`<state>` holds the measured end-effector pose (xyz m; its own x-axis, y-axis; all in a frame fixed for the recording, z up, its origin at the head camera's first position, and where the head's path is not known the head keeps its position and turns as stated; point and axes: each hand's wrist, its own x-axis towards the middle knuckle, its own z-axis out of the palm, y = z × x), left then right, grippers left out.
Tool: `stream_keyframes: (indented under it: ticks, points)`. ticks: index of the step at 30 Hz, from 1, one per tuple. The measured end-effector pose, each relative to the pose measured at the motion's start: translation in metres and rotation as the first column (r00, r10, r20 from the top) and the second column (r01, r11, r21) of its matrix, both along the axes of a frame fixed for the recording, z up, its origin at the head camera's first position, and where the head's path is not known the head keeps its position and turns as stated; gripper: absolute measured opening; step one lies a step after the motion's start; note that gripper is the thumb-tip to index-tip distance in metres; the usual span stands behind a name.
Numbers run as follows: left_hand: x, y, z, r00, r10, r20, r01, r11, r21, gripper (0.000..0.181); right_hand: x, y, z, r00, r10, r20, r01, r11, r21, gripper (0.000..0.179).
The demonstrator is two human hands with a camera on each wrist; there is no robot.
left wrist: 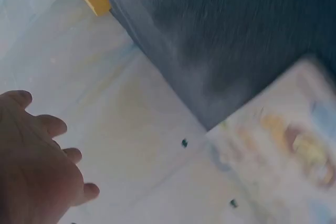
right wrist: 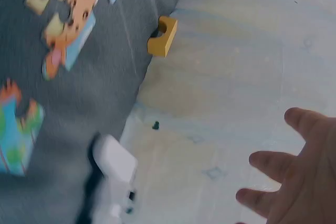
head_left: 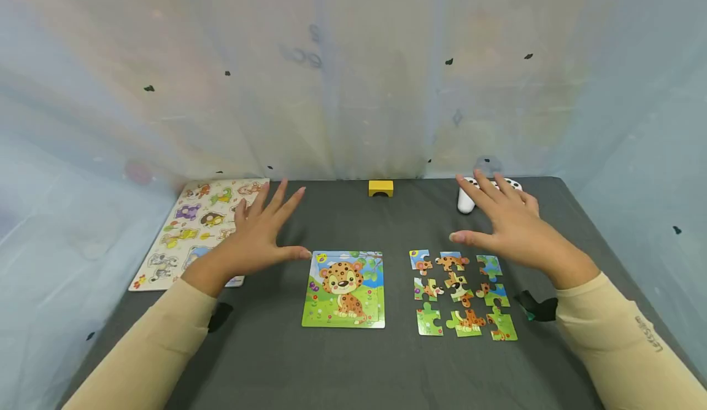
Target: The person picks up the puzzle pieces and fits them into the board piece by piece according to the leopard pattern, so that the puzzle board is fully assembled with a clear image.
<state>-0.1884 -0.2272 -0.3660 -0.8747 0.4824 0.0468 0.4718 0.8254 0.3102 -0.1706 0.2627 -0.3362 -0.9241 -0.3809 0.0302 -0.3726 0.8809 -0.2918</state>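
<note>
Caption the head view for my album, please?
Left hand and right hand spread above a dark table, near a leopard board and nine puzzle pieces.

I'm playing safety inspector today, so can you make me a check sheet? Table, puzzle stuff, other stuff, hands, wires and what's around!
Surface: dark grey tabletop.
Puzzle things: leopard picture board lies flat; nine loose puzzle pieces lie to its right in three rows.
Clutter: animal board at left; yellow arched block at the far edge; white object at far right, partly hidden.
Hands: left hand and right hand have fingers spread, holding nothing.
Cables: nothing seen.
Surroundings: pale sheeting with dark specks, behind and at both sides.
</note>
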Motion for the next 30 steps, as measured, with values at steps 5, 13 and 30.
stream_keyframes:
  ticks: [5,13,30]
  points:
    - [0.007,0.000,-0.019,0.990,-0.088,0.114,0.067,0.981,0.181,0.113,0.000,-0.005,-0.019,0.997,0.074,0.016,-0.070,0.981,-0.180,0.105]
    - [0.016,0.001,-0.052,0.929,-0.214,0.302,0.097,0.928,0.360,0.108,0.000,-0.020,-0.068,0.983,0.145,0.110,-0.069,0.857,-0.510,0.095]
    - [0.028,0.002,-0.090,0.915,-0.239,0.324,0.173,0.960,0.220,0.147,-0.011,-0.024,-0.133,0.983,0.169,0.071,-0.122,0.893,-0.434,0.050]
